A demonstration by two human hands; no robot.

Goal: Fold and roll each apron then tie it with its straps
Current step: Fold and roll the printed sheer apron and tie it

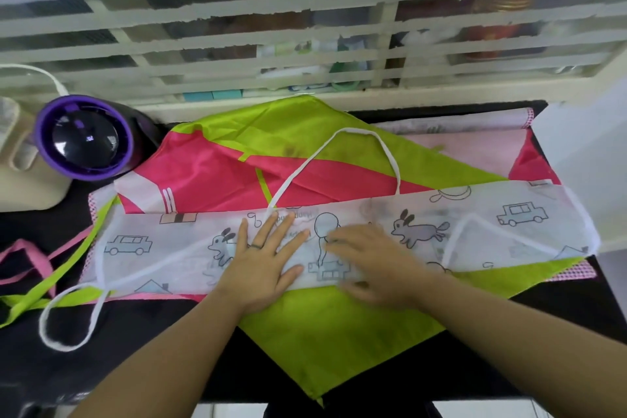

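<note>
A white apron printed with cars, rabbits and houses lies folded into a long band across the table. Its white neck loop arcs up over the cloth behind it, and white waist straps trail off at the left and lie on the band at the right. My left hand presses flat on the band's middle, fingers spread. My right hand lies flat beside it, blurred, fingers pointing left. Under the band lies a lime green and pink apron with green and pink straps at the left.
A purple and black round appliance stands at the back left beside a beige device. A rolled pink-and-white apron lies at the back right. The black table ends near my body. A slatted window runs behind.
</note>
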